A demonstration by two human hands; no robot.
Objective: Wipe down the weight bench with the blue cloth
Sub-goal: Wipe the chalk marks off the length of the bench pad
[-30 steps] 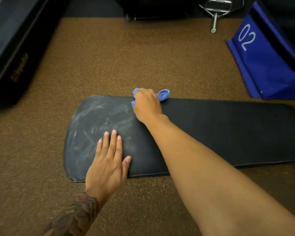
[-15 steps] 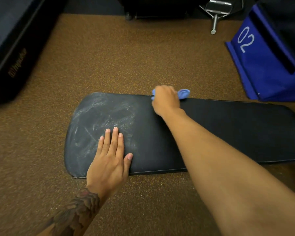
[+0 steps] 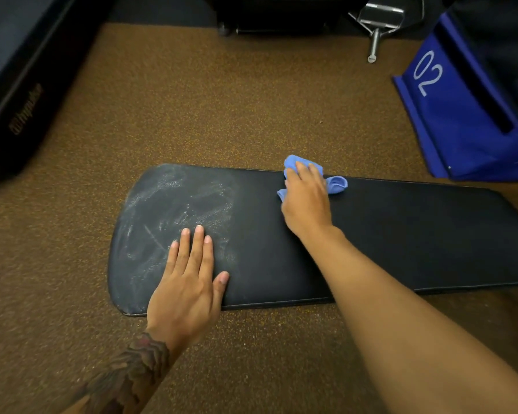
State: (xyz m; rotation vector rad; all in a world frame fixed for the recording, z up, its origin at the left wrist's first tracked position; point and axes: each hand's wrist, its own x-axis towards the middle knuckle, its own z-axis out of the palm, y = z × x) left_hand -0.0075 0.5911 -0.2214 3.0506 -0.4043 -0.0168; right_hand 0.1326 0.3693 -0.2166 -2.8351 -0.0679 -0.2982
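The long black padded weight bench [image 3: 401, 234] lies flat above the brown speckled floor [image 3: 222, 100]. Its long side runs from 9 o'clock to 3 o'clock.

The small, soft, bunched-up blue cloth [image 3: 337, 184] sits on the far edge of the bench, at the 12 o'clock side, about halfway along. The right hand [image 3: 307, 201] is on top of it. Its fingers [image 3: 302, 171] curl over the cloth and press it down, and bits of cloth poke out on both sides.

The left hand [image 3: 189, 282] rests flat on the near edge at 6 o'clock. Its fingers [image 3: 198, 243] are straight and close together, with the thumb out to the side. It holds nothing.

The dusty white smears [image 3: 174, 210] cover the rounded end of the bench. From the cloth they lie toward 9 o'clock. The left hand touches them, but the cloth is in the right hand. So the right hand likely needs to slide the cloth along the bench toward 9 o'clock, and the left hand may be in its way.
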